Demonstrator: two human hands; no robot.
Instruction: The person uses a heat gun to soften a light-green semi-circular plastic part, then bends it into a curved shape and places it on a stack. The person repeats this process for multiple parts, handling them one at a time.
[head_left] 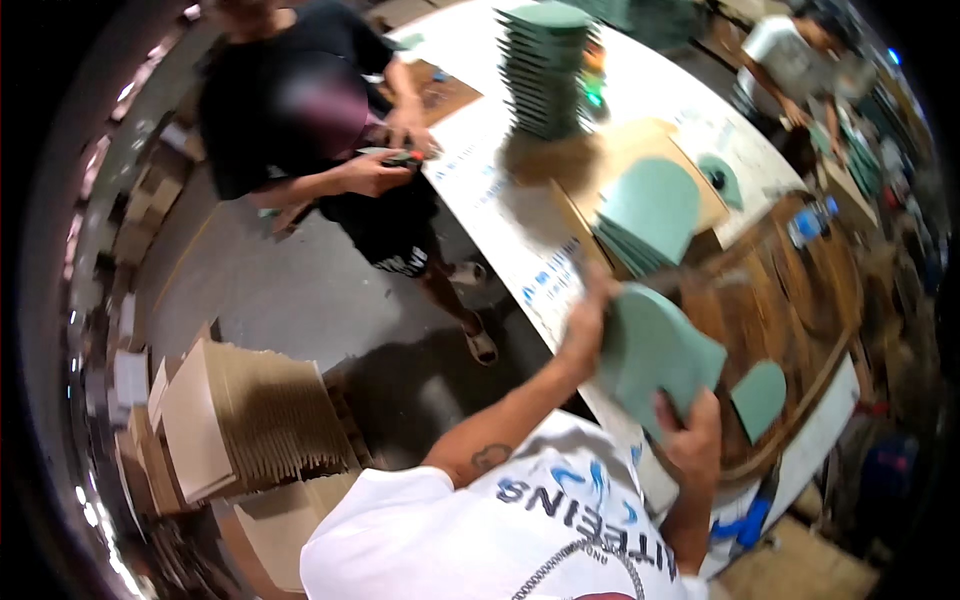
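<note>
Both hands grip a pale green sheet (pixel 650 350) with a rounded end, held tilted over the near edge of the table. My left hand (pixel 590 318) is closed on its left edge. My right hand (pixel 692 432) pinches the lower right side, thumb on top of the sheet. Whether it is one sheet or several pressed together, I cannot tell. Just beyond, a fanned pile of similar green sheets (pixel 652 205) rests on an open cardboard box (pixel 705 185). To the right, a smaller green piece (pixel 760 400) lies on a brown wooden board (pixel 780 290).
A tall stack of green pieces (pixel 545 75) stands farther back on the white table (pixel 470 160). A water bottle (pixel 812 222) lies at the right. Across the table's left side, a person in black (pixel 300 110) handles a small object. Cardboard sheets (pixel 255 420) are stacked at lower left.
</note>
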